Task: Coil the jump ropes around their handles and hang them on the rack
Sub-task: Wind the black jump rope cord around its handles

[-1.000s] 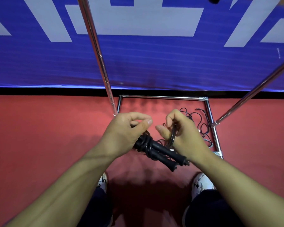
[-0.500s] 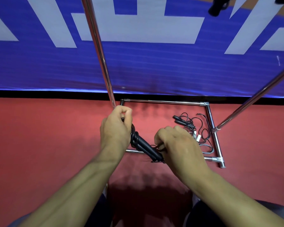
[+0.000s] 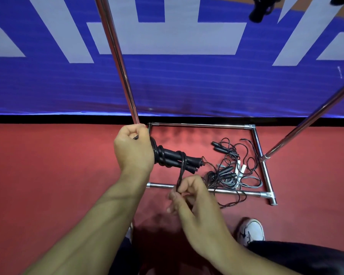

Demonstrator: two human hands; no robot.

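Above the rack base [image 3: 209,126], the left hand [image 3: 134,153] grips the black handles [image 3: 177,158] while the right hand [image 3: 189,192] pinches the rope strand [image 3: 181,171]; slackening could loosen the coils.

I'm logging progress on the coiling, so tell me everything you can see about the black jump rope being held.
The black jump rope has two matte, rubbery-looking handles side by side, pointing right and slightly down. Thin black cord rings them in several turns. The left hand grips the handles' left ends; the right hand pinches a cord strand hanging below.
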